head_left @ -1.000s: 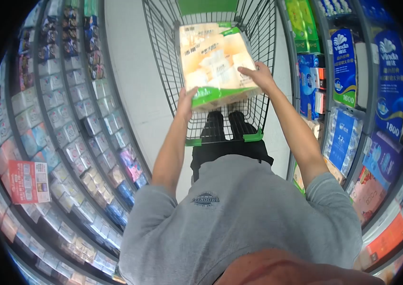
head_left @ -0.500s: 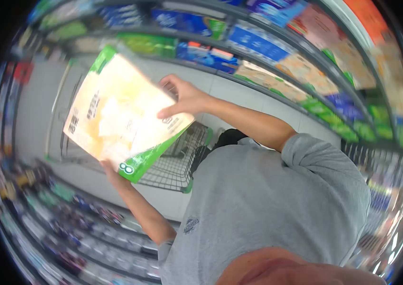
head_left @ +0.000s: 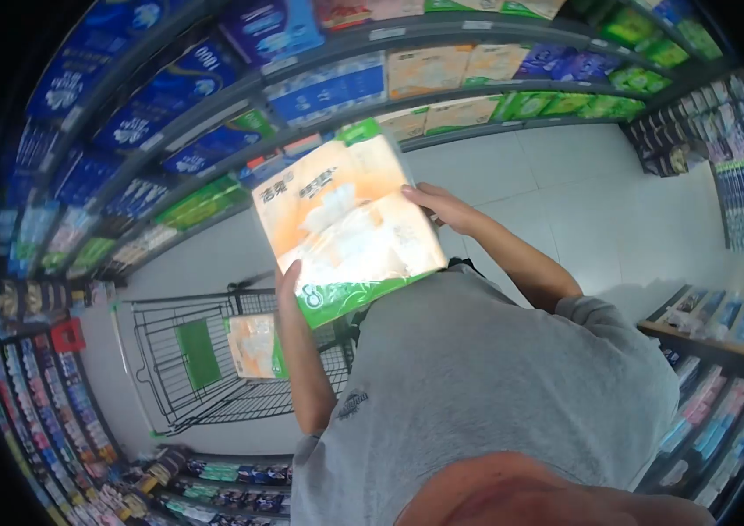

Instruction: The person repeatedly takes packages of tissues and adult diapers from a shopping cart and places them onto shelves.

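Note:
I hold a large pack of tissues (head_left: 350,237) in front of me with both hands. It is wrapped in orange and white plastic with green ends, and its printed face is tilted up towards me. My left hand (head_left: 288,282) grips the lower left edge, its thumb on the front. My right hand (head_left: 442,207) is closed on the right edge, with some fingers hidden behind the pack. A wire shopping cart (head_left: 148,351) stands beyond my left arm. Inside lies a similar tissue pack (head_left: 252,344), partly covered by that arm.
Shelves (head_left: 319,57) of tissue packs in blue, orange, purple and green curve along the far side. More shelves (head_left: 43,394) with small packaged goods line the left. A display stand (head_left: 722,324) is at the right. Pale floor tiles (head_left: 547,197) run between them.
My view has turned to the right along the shelves. The tissue pack has tilted round in my hands and come nearer my body, and the pack in the cart now shows.

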Demonstrator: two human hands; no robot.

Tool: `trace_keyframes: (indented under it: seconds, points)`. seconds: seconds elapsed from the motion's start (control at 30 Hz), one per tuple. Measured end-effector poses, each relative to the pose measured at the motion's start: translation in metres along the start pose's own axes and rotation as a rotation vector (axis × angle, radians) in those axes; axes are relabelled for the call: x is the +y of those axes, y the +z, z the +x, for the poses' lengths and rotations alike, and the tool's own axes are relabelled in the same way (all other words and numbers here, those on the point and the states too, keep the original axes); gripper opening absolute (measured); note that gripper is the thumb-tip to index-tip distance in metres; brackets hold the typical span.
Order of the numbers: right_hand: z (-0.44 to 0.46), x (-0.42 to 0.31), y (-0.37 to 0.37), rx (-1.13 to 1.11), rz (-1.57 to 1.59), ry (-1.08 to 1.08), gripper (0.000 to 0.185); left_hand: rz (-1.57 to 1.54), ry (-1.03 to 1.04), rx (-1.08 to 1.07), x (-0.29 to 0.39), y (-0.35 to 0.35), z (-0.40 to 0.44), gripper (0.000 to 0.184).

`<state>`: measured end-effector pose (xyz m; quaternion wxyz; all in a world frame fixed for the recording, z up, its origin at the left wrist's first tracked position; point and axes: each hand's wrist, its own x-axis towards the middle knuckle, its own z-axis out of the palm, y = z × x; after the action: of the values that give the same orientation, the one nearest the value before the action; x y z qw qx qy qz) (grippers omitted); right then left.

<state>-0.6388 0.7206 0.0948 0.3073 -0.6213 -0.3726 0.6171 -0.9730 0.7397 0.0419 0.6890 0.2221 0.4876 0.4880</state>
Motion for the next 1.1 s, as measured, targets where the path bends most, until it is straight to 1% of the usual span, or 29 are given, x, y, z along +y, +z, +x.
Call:
trace_keyframes:
  seconds: [0.07, 0.1, 0.17, 0.2, 0.23, 0.27, 0.3, 0.33, 0.37, 0.4, 0.47, 0.5, 0.53, 0.57, 0.6, 0.67, 0.7, 0.73, 0.77, 0.8, 0.83, 0.87, 0.9, 0.97, 1.0, 1.03, 1.07, 1.1]
  points:
    - [-0.012, 0.022, -0.05, -0.008, 0.065, 0.033, 0.086, 0.143, 0.072, -0.268, -0.001, 0.057, 0.01, 0.06]
    - [-0.019, 0.036, -0.075, 0.013, 0.093, 0.031, 0.083, 0.259, 0.088, -0.269, -0.005, 0.087, 0.011, 0.059]
    - [-0.032, 0.048, -0.104, 0.032, 0.124, 0.033, 0.081, 0.285, 0.101, -0.295, -0.015, 0.121, 0.013, 0.059]
    - [-0.047, 0.055, -0.132, 0.064, 0.182, 0.02, 0.079, 0.308, 0.113, -0.321, -0.028, 0.149, 0.008, 0.059]
    - [-0.061, 0.061, -0.157, 0.095, 0.24, 0.008, 0.078, 0.231, 0.054, -0.413, -0.032, 0.188, -0.005, 0.062]
    - [-0.075, 0.068, -0.179, 0.098, 0.252, 0.009, 0.078, 0.242, 0.048, -0.417, -0.048, 0.219, -0.012, 0.062]
    - [-0.083, 0.066, -0.188, 0.137, 0.279, -0.037, 0.076, 0.296, 0.1, -0.388, -0.054, 0.239, -0.011, 0.063]
    - [-0.1, 0.077, -0.229, 0.19, 0.318, -0.095, 0.074, 0.36, 0.155, -0.378, -0.078, 0.287, -0.014, 0.065]
    - [-0.106, 0.084, -0.247, 0.225, 0.415, -0.102, 0.068, 0.366, 0.152, -0.414, -0.091, 0.305, -0.012, 0.069]
    - [-0.114, 0.091, -0.262, 0.237, 0.417, -0.104, 0.068, 0.367, 0.149, -0.426, -0.105, 0.322, -0.01, 0.069]
    - [-0.125, 0.102, -0.29, 0.345, 0.732, -0.207, 0.063, 0.402, 0.286, -0.495, -0.131, 0.352, -0.005, 0.069]
    - [-0.128, 0.103, -0.304, 0.347, 0.735, -0.205, 0.063, 0.464, 0.231, -0.536, -0.129, 0.371, -0.015, 0.074]
    - [-0.129, 0.1, -0.304, 0.344, 0.806, -0.201, 0.062, 0.464, 0.225, -0.539, -0.122, 0.375, -0.017, 0.074]
    - [-0.13, 0.1, -0.316, 0.34, 0.88, -0.202, 0.061, 0.411, 0.316, -0.615, -0.123, 0.391, -0.017, 0.082]
    - [-0.129, 0.098, -0.33, 0.35, 0.881, -0.216, 0.061, 0.352, 0.415, -0.699, -0.125, 0.413, -0.014, 0.09]
    - [-0.124, 0.094, -0.353, 0.354, 1.017, -0.334, 0.06, 0.345, 0.424, -0.722, -0.122, 0.448, -0.008, 0.099]
    - [-0.123, 0.088, -0.369, 0.366, 1.025, -0.348, 0.06, 0.331, 0.438, -0.77, -0.117, 0.474, -0.009, 0.098]
    - [-0.123, 0.078, -0.383, 0.384, 1.012, -0.386, 0.058, 0.4, 0.513, -0.783, -0.119, 0.485, 0.008, 0.095]
    - [-0.122, 0.067, -0.374, 0.4, 0.996, -0.42, 0.057, 0.415, 0.463, -0.749, -0.11, 0.477, 0.027, 0.088]
    - [-0.124, 0.062, -0.392, 0.407, 1.006, -0.415, 0.057, 0.435, 0.407, -0.706, -0.114, 0.491, 0.039, 0.081]
    - [-0.123, 0.054, -0.411, 0.417, 0.923, -0.431, 0.056, 0.441, 0.4, -0.707, -0.111, 0.513, 0.044, 0.081]
    - [-0.122, 0.046, -0.431, 0.426, 0.834, -0.449, 0.056, 0.395, 0.269, -0.736, -0.103, 0.535, 0.048, 0.073]
    - [-0.119, 0.037, -0.447, 0.428, 0.834, -0.448, 0.056, 0.345, 0.139, -0.763, -0.096, 0.556, 0.052, 0.066]
    - [-0.116, 0.021, -0.482, 0.453, 0.613, -0.566, 0.057, 0.374, 0.138, -0.807, -0.089, 0.588, 0.063, 0.063]
    - [-0.114, 0.009, -0.487, 0.455, 0.609, -0.561, 0.057, 0.403, 0.138, -0.848, -0.083, 0.589, 0.073, 0.059]
    - [-0.115, -0.002, -0.509, 0.492, 0.428, -0.593, 0.061, 0.511, 0.247, -0.887, -0.079, 0.606, 0.089, 0.065]
    - [-0.115, -0.015, -0.526, 0.525, 0.247, -0.621, 0.065, 0.51, 0.239, -0.884, -0.08, 0.616, 0.098, 0.065]
    - [-0.116, -0.029, -0.541, 0.525, 0.249, -0.612, 0.065, 0.53, 0.351, -0.929, -0.073, 0.634, 0.099, 0.066]
